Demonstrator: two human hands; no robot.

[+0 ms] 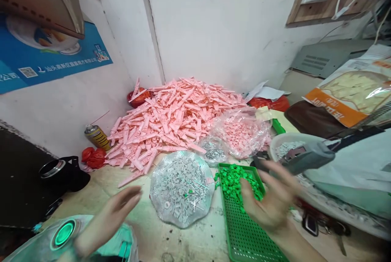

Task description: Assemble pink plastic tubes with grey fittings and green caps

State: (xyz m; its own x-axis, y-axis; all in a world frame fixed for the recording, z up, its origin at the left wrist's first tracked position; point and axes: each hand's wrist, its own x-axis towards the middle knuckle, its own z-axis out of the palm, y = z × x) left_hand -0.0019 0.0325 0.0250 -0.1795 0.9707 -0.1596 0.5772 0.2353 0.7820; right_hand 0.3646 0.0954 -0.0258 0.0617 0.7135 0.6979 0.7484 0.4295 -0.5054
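Note:
My left hand (111,219) hovers low at the front left, fingers stretched out and blurred, holding nothing. It is nearest a clear bag of small grey parts and metal pins (181,188). My right hand (273,199) is open, palm up, fingers spread, over the right edge of a green mesh tray (244,233). A heap of small green parts (236,181) lies at the tray's far end. Nothing shows in either hand.
A big heap of pink plastic pieces (175,117) lies against the wall. Beside it sit a bag of small pink parts (242,132) and a small bag of metal pieces (214,150). A grey power tool (308,157) hangs at the right. A spray can (97,136) and a black cup (62,172) stand at the left.

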